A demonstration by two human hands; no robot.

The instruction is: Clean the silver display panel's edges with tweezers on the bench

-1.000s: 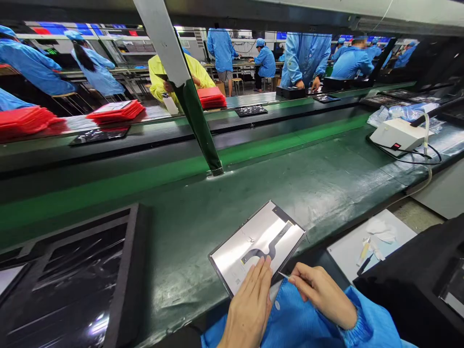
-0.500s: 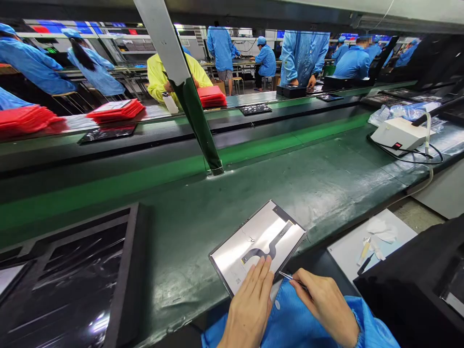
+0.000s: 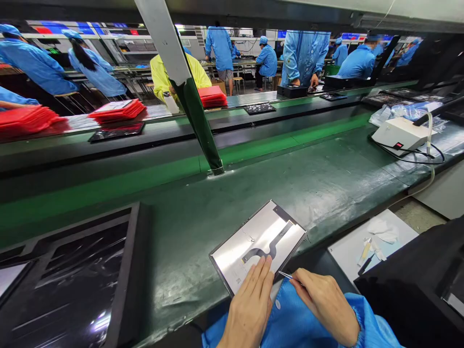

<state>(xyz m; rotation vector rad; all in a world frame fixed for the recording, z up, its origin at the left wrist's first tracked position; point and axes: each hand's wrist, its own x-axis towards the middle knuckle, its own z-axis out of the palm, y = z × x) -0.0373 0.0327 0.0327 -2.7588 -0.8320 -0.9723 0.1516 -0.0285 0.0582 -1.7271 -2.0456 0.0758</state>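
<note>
At near edge of green worktop point(image 3: 326, 193): display panel point(image 3: 253, 241) lies flat, silver back up. Left hand point(image 3: 250, 304) fingers extended flat, pressing its near edge. Right hand point(image 3: 326, 302) pinches tweezers point(image 3: 286, 276). Panel likely thin, stiff, fragile; grip by edges, avoiding black flex cable point(image 3: 270, 245)

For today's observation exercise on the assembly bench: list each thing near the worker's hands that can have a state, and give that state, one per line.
Display panel: lying flat on the belt, back side up, black flex cable exposed.
Left hand: fingers flat on the panel's near edge.
Right hand: pinching thin tweezers, tip at the panel's edge.
Black tray: flat, film-covered.
White box: cabled, red switch showing.
</note>
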